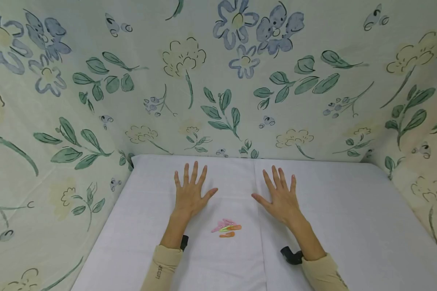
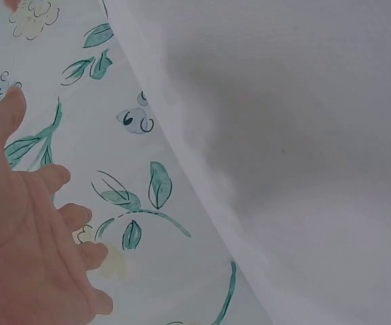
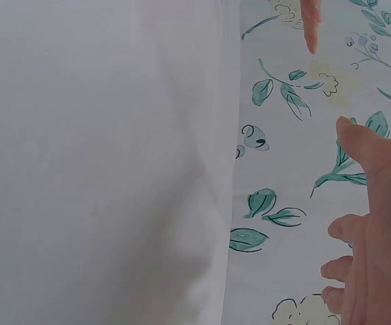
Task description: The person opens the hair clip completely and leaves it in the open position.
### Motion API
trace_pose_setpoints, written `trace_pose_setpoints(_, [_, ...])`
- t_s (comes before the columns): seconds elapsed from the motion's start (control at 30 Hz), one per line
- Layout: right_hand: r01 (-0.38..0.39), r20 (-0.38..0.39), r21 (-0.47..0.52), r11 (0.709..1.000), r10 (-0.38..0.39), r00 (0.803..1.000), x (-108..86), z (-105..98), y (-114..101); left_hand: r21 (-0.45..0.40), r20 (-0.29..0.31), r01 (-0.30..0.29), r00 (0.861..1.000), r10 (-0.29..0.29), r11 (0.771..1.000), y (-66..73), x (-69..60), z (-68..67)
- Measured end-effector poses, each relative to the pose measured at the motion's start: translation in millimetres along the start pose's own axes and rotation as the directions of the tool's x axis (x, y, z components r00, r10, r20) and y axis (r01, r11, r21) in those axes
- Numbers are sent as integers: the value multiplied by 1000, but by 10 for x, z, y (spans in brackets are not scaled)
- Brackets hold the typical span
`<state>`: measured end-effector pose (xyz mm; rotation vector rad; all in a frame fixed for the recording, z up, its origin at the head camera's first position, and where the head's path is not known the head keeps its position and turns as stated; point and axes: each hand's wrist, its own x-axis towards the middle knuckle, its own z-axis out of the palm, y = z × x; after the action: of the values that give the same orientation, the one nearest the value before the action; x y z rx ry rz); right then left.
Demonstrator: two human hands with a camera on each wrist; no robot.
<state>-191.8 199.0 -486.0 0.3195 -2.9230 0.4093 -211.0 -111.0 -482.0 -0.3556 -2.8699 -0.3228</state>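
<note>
A small cluster of hair clips (image 1: pixel 226 228) in pink, yellow-green and orange lies on the white cloth, between the two forearms in the head view. Beyond the clips and to their left is my left hand (image 1: pixel 190 197), palm down with fingers spread, holding nothing. My right hand (image 1: pixel 282 198) mirrors it on the other side, fingers also spread and nothing in them. Neither hand touches the clips. In the left wrist view the left hand (image 2: pixel 39 230) shows its palm side; the right wrist view has the right hand (image 3: pixel 378 217) at its edge. No clips appear in either wrist view.
A white cloth (image 1: pixel 349 218) with fold creases covers the table. Floral fabric (image 1: pixel 218 121) hangs behind it and along both sides. Black wrist cameras (image 1: pixel 291 256) are worn beside the beige sleeves (image 1: pixel 164 262).
</note>
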Motion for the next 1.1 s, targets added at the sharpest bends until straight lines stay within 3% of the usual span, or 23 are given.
trace_pose_setpoints(0.5, [22, 2, -2, 1000, -22, 1000, 32, 33, -29, -4, -31, 7, 999, -7, 1000, -28, -27, -35])
trace_pose_setpoints(0.73, [-3, 10, 17, 1000, 3, 1000, 22, -33, 23, -21, 11, 18, 1000, -18, 1000, -36, -5, -29])
trace_pose_setpoints(0.9, [-30, 31, 193, 981, 24, 999, 37, -33, 99, -65, 24, 1, 1000, 1, 998, -24, 14, -31])
trace_pose_setpoints(1.1, [-35, 56, 430, 902, 12, 998, 67, 48, 141, -141, 57, -8, 998, 16, 990, -8, 16, -32])
